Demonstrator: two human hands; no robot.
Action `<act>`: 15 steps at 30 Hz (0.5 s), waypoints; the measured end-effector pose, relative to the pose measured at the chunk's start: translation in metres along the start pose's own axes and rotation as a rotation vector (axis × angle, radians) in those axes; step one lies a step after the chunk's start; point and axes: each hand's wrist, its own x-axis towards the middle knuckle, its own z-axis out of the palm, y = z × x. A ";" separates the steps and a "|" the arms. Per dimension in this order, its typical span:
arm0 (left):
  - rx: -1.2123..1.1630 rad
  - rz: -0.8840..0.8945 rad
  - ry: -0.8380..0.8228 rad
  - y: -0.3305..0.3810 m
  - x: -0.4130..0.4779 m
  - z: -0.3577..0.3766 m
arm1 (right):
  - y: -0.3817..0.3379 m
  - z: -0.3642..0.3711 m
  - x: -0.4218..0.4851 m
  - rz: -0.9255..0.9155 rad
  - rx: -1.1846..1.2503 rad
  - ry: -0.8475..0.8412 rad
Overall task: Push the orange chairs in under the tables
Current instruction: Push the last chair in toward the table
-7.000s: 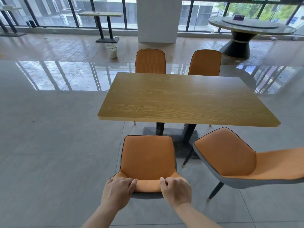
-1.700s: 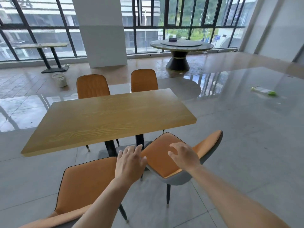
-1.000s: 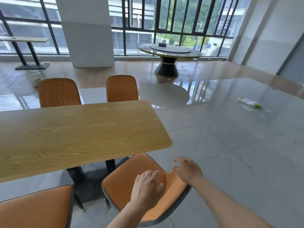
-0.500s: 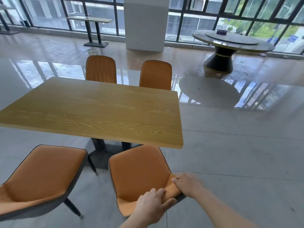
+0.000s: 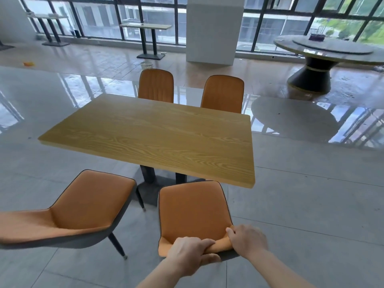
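An orange chair [image 5: 193, 213] stands at the near right corner of the wooden table [image 5: 158, 136], its seat front just at the table's edge. My left hand [image 5: 190, 253] grips the top of its backrest, and my right hand [image 5: 246, 240] grips the backrest's right end. A second orange chair [image 5: 83, 210] stands to its left, turned sideways and away from the table. Two more orange chairs, a left one [image 5: 155, 86] and a right one [image 5: 222, 93], are tucked in at the table's far side.
The table's black pedestal base [image 5: 153, 188] sits on the grey tiled floor. A round dark table [image 5: 324, 53] stands at the back right, a white pillar [image 5: 214, 30] behind, a small white bin [image 5: 146, 65] and high tables by the windows.
Both hands left the first chair, reached for the right chair and took hold of its backrest. That chair has turned to face the table squarely. The view has swung left.
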 end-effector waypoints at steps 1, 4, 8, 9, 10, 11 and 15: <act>0.000 0.003 0.012 -0.011 -0.007 -0.001 | -0.011 0.002 -0.006 -0.007 0.002 0.001; -0.001 0.017 0.049 -0.046 -0.029 -0.006 | -0.050 0.006 -0.026 0.017 0.045 0.012; 0.033 0.044 0.098 -0.092 -0.057 -0.009 | -0.101 0.012 -0.053 0.049 0.082 0.046; 0.043 0.053 0.108 -0.102 -0.064 -0.009 | -0.112 0.015 -0.059 0.061 0.088 0.057; 0.060 0.062 0.116 -0.111 -0.069 -0.009 | -0.122 0.018 -0.065 0.076 0.092 0.070; 0.081 0.066 0.122 -0.118 -0.074 -0.008 | -0.131 0.021 -0.070 0.093 0.093 0.086; 0.141 0.041 0.135 -0.142 -0.090 -0.007 | -0.148 0.029 -0.080 0.184 0.115 0.120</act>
